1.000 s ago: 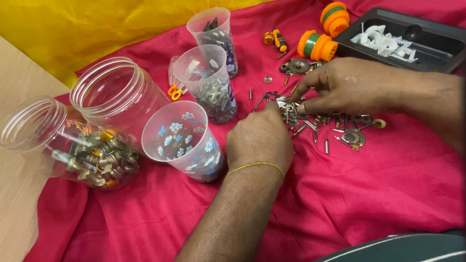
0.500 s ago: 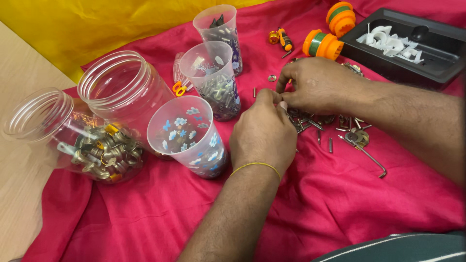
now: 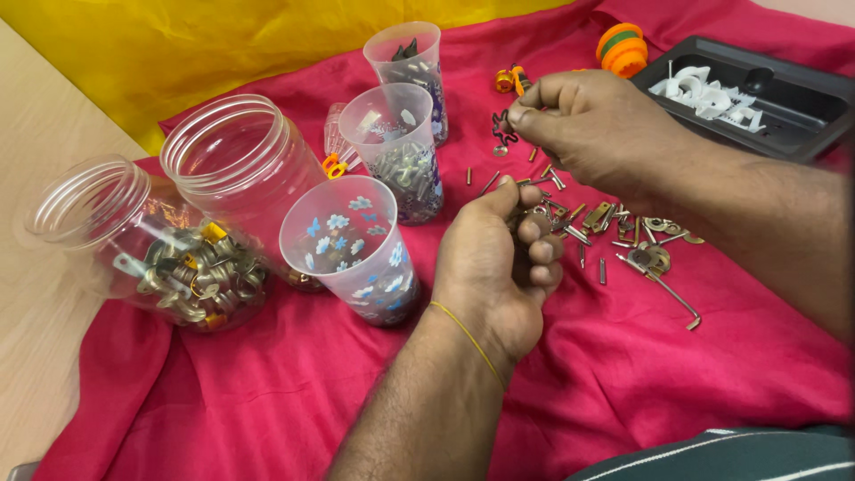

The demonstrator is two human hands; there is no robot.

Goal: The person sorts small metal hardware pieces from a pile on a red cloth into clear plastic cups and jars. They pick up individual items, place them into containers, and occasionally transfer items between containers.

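Looking down from the head camera, I see my left hand (image 3: 499, 267) curled into a loose fist over a red cloth (image 3: 623, 383), its fingers folded around a small clutch of metal hardware (image 3: 534, 218) that peeks out near the thumb; a thin yellow band circles that wrist. My right hand (image 3: 592, 125) is raised just above and beyond it, thumb and fingertips pressed together on a small dark metal piece (image 3: 503, 125) that hangs from the pinch. Below and between the two hands, a scatter of loose screws, pins and washers (image 3: 623, 236) lies on the cloth, with an L-shaped hex key (image 3: 668, 294) at its near right edge. To the left of my left hand, just beside it, stands a clear plastic cup with blue flower prints (image 3: 347, 254); I cannot tell what it holds. Behind it stands a second clear cup (image 3: 396, 151) part filled with silver screws, and farther back a third cup (image 3: 410, 67) with dark parts. On the far left, two large clear plastic jars lie tilted: the nearer jar (image 3: 134, 245) holds brass and silver fittings, and the other jar (image 3: 236, 169) rests behind it. At the top right, a black plastic tray (image 3: 784, 116) holds white plastic clips, and an orange and green connector (image 3: 621, 49) sits beside its left end. A yellow cloth (image 3: 223, 44) covers the far side, and the pale wooden bench (image 3: 36, 374) shows bare on the left.
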